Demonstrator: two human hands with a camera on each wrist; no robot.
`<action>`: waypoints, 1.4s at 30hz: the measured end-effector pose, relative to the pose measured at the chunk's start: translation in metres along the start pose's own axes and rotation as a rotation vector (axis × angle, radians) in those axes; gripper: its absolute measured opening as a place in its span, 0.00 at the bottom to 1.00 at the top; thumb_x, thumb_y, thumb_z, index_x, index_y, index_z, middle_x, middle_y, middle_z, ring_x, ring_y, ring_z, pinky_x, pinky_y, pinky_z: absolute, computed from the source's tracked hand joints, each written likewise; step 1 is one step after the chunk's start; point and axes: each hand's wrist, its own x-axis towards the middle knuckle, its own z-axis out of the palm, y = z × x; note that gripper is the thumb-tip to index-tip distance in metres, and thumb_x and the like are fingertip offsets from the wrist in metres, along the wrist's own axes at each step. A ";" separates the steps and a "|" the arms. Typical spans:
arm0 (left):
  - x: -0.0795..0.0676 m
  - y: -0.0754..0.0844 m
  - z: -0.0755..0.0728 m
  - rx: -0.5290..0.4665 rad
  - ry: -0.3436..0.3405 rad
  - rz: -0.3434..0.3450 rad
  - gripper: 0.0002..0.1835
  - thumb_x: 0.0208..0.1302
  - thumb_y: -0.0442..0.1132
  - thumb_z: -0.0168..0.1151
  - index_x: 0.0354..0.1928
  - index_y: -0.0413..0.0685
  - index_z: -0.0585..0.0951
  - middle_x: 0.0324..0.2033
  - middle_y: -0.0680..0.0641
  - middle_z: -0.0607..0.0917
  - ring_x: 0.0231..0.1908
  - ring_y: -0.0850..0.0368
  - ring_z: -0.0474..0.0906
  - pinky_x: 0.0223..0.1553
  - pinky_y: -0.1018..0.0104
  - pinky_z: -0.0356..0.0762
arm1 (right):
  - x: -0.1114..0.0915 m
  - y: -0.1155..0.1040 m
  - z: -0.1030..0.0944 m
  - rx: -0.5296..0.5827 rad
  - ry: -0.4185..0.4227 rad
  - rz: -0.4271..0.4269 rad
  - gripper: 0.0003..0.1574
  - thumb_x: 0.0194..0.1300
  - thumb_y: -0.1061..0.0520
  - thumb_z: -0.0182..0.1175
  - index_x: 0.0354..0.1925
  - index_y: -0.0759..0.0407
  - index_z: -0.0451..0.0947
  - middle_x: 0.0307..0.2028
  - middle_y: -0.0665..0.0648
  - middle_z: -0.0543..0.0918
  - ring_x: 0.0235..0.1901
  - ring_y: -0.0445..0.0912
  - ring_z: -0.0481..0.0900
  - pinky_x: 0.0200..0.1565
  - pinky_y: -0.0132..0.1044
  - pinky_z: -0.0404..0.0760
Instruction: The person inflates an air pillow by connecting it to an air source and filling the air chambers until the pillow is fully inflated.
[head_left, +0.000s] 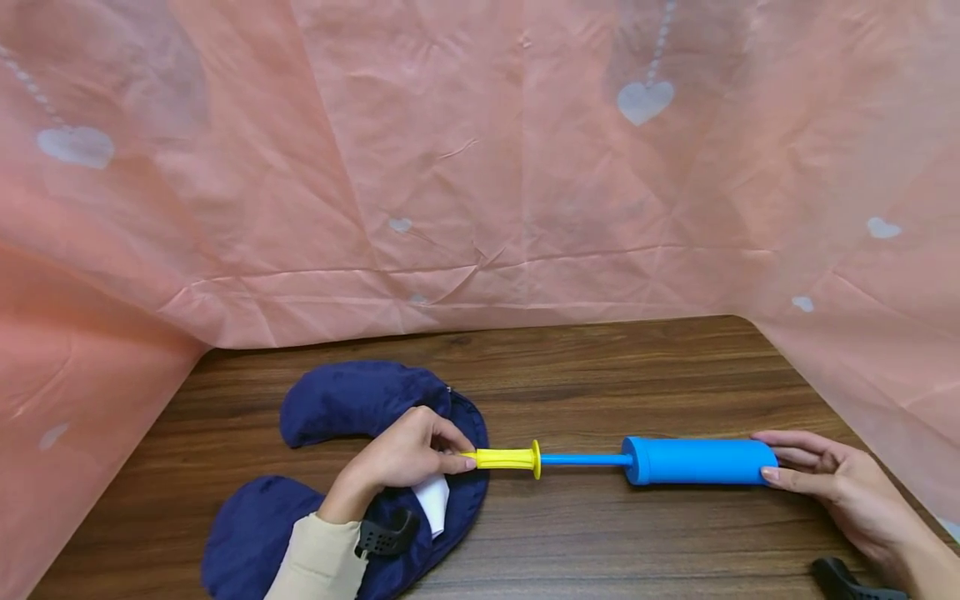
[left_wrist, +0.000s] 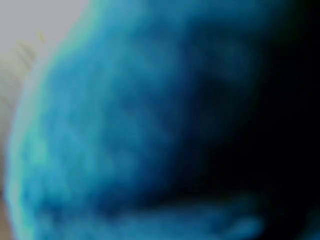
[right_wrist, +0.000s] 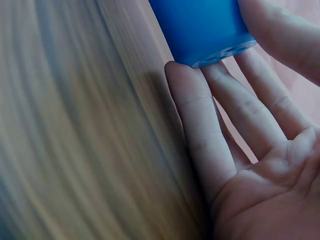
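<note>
A hand air pump lies level across the head view, with a blue barrel [head_left: 701, 461], a thin blue rod [head_left: 585, 460] drawn out of it and a yellow handle [head_left: 506, 459]. My left hand [head_left: 408, 450] pinches the handle's far left end between thumb and fingers, above a navy U-shaped neck pillow [head_left: 360, 396]. At the barrel's other end, my right hand [head_left: 840, 479] holds it with the thumb on one side and fingertips around the end. In the right wrist view, small holes show in the end face of the barrel [right_wrist: 205, 30]. Blurred blue fills most of the left wrist view.
Under the pump is a dark wood-grain table [head_left: 600, 542]. A white tag [head_left: 432, 504] sticks out from the pillow beneath my left hand. Pink sheeting [head_left: 480, 167] with white hearts surrounds the back and sides. Each wrist wears a black strap [head_left: 386, 533].
</note>
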 end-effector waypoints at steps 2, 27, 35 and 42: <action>-0.001 0.000 -0.001 -0.003 0.001 0.007 0.04 0.66 0.37 0.76 0.39 0.46 0.95 0.32 0.51 0.92 0.29 0.61 0.79 0.32 0.71 0.75 | 0.003 -0.002 0.006 -0.005 -0.018 0.000 0.28 0.77 0.70 0.60 0.65 0.46 0.85 0.52 0.34 0.90 0.51 0.30 0.86 0.45 0.28 0.82; -0.001 0.000 -0.002 0.063 -0.001 0.025 0.02 0.67 0.39 0.76 0.38 0.50 0.95 0.33 0.54 0.93 0.29 0.64 0.80 0.34 0.72 0.76 | 0.013 -0.025 0.095 -0.093 -0.052 -0.049 0.25 0.70 0.67 0.70 0.63 0.60 0.83 0.49 0.37 0.91 0.51 0.31 0.86 0.47 0.28 0.83; 0.000 -0.001 0.000 0.068 0.002 0.011 0.03 0.66 0.39 0.77 0.39 0.52 0.95 0.35 0.54 0.94 0.28 0.64 0.78 0.31 0.73 0.73 | 0.013 -0.023 0.084 -0.131 -0.054 -0.057 0.25 0.71 0.66 0.69 0.64 0.57 0.84 0.51 0.35 0.91 0.51 0.32 0.87 0.47 0.29 0.83; 0.000 0.000 0.002 0.080 0.014 0.000 0.02 0.67 0.39 0.76 0.39 0.54 0.95 0.34 0.56 0.93 0.28 0.64 0.78 0.32 0.72 0.73 | 0.009 -0.013 0.044 -0.061 -0.048 -0.053 0.26 0.73 0.70 0.63 0.64 0.53 0.85 0.52 0.36 0.91 0.52 0.30 0.86 0.47 0.26 0.82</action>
